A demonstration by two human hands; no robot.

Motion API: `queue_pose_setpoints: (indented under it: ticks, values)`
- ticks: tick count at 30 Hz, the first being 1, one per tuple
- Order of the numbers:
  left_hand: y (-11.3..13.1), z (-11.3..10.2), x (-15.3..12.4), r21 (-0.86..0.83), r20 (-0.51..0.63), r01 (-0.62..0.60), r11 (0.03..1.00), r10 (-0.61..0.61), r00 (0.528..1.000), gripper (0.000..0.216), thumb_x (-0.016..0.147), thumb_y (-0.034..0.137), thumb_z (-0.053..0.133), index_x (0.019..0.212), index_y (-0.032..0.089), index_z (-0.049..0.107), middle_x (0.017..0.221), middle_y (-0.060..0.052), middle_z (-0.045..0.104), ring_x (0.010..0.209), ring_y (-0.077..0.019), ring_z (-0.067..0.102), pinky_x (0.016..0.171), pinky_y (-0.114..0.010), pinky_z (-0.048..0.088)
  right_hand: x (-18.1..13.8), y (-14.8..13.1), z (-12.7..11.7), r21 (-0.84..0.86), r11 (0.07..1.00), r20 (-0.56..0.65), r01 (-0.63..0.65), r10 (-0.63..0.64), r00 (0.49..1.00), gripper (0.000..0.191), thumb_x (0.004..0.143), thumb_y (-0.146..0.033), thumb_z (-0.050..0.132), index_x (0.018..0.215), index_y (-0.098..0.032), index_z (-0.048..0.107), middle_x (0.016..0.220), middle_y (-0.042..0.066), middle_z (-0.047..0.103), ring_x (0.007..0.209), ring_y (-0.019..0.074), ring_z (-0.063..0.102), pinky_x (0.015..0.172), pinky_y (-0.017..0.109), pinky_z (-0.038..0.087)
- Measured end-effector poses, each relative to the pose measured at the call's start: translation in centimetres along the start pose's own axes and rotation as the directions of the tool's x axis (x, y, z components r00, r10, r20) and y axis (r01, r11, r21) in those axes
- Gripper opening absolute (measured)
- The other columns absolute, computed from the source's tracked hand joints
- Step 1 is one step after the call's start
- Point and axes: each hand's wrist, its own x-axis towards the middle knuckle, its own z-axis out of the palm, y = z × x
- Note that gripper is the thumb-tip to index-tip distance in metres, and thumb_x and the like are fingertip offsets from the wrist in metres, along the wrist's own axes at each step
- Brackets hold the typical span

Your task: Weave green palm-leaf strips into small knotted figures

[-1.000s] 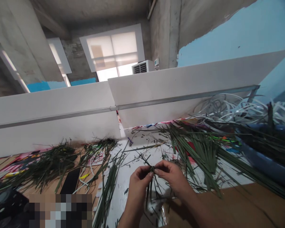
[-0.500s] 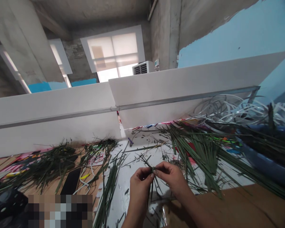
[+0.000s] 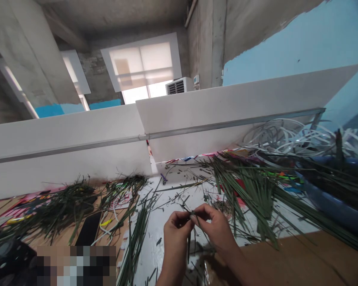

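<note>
My left hand (image 3: 178, 228) and my right hand (image 3: 212, 223) meet over the white tabletop, thumbs and forefingers pinching a small piece woven from green leaf strips (image 3: 192, 214). Loose strip ends stick out above the fingertips and hang below them. Most of the woven part is hidden by my fingers. Left of my hands lies a bundle of long green leaf strips (image 3: 137, 234). To their right, a fan of broader green leaves (image 3: 253, 190) spreads across the table.
A blue basin (image 3: 322, 202) with dark leaves stands at the right, below coiled white strips (image 3: 280, 135). Leaf scraps, a black phone (image 3: 89, 229) and a white cable (image 3: 115, 216) lie at the left. Brown cardboard (image 3: 304, 260) covers the front right. A white partition (image 3: 226, 111) stands behind.
My right hand has turned slightly at the fingertips, and the hanging strip ends have shifted. Both hands keep pinching the woven piece in nearly the same place.
</note>
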Motion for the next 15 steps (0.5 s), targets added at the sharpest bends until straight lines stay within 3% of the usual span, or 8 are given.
queue_pose_setpoints:
  ticks: [9, 15]
  values:
    - [-0.2, -0.3, 0.1, -0.065, 0.012, 0.067, 0.996, -0.067, 0.998, 0.032, 0.044, 0.027, 0.094, 0.066, 0.015, 0.073, 0.066, -0.003, 0.07, 0.065, -0.0164, 0.061, 0.066, -0.027, 0.048, 0.6, 1.2, 0.0, 0.208, 0.977, 0.044, -0.053, 0.045, 0.998, 0.031, 0.064, -0.046, 0.083, 0.069, -0.019, 0.068, 0.066, 0.001, 0.066, 0.068, 0.0194, 0.059, 0.066, 0.031, 0.045]
    - [-0.6, -0.5, 0.3, -0.053, 0.064, 0.044, 0.998, -0.04, 0.997, 0.032, 0.052, 0.028, 0.093, 0.075, 0.015, 0.074, 0.074, -0.004, 0.072, 0.074, -0.0182, 0.064, 0.075, -0.029, 0.049, 0.9, 1.1, -0.1, 0.298, 0.949, 0.085, -0.101, 0.079, 0.993, 0.041, 0.059, -0.053, 0.087, 0.069, -0.018, 0.067, 0.064, -0.001, 0.064, 0.065, 0.0174, 0.057, 0.065, 0.03, 0.045]
